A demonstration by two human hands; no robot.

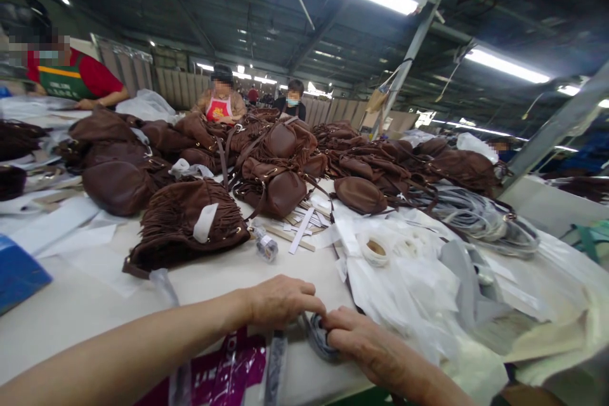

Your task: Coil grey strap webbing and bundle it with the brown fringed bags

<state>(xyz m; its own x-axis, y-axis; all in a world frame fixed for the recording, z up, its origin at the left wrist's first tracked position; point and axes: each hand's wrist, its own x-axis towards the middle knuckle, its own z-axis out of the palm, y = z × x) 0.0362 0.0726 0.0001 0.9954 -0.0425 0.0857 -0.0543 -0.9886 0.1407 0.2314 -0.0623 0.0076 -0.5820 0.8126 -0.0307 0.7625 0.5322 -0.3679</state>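
Observation:
A small coil of grey cord or strip (316, 336) lies at the front of the white table, with both hands at it. My left hand (280, 301) reaches in from the left, its fingers bent and pinching at the coil's top edge. My right hand (354, 335) is closed round the coil's right side, its fingertips almost meeting those of the left. A grey strip in clear plastic (276, 365) and a purple printed plastic bag (228, 368) lie below my left forearm. Behind the hands rests a brown fringed handbag (185, 225) with a white tag on it.
Many brown bags (283, 190) are heaped across the table's far side. A small clear packet (265, 246), a tape roll (375, 252) and white plastic sheeting (404, 292) lie nearer. Long grey bundled strips (471, 212) are at right, a blue box (21, 273) at left. Several co-workers sit beyond.

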